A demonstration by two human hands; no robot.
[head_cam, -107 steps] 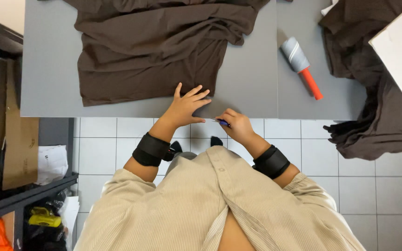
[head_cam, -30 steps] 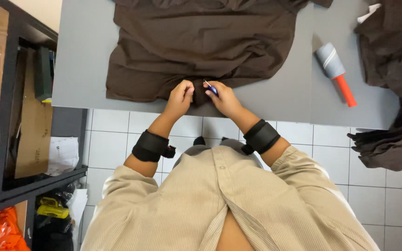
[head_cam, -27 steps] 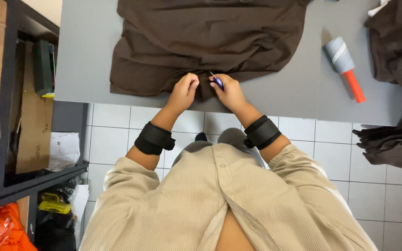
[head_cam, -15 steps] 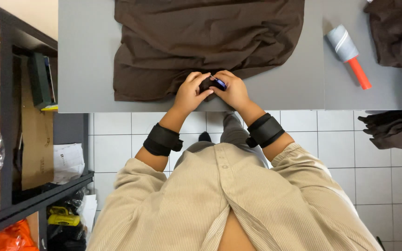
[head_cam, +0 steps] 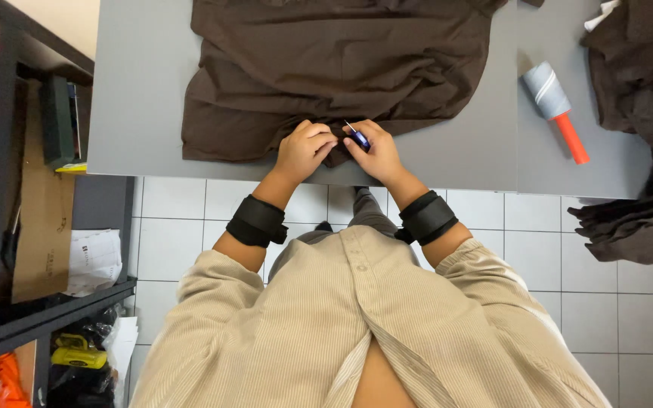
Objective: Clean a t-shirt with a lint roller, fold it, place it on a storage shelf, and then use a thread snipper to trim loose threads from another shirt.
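A dark brown shirt point(head_cam: 334, 68) lies spread on the grey table point(head_cam: 141, 98). My left hand point(head_cam: 305, 149) pinches the shirt's near hem, fingers closed on the cloth. Right beside it, my right hand point(head_cam: 372, 151) grips a small blue-handled tool point(head_cam: 357, 137) whose thin metal tip points at the hem. The two hands touch at the table's front edge. Both wrists wear black bands.
A lint roller point(head_cam: 555, 106) with a red handle lies on the table to the right. More dark brown garments point(head_cam: 640, 128) are piled at the far right and hang over the edge. A dark shelf unit point(head_cam: 32, 227) with cardboard and boxes stands at the left. White floor tiles lie below.
My hands moved from the bare table edge forward onto the shirt's hem; the left hand, earlier flat and open, now pinches the cloth. The blue tool stayed in my right hand.
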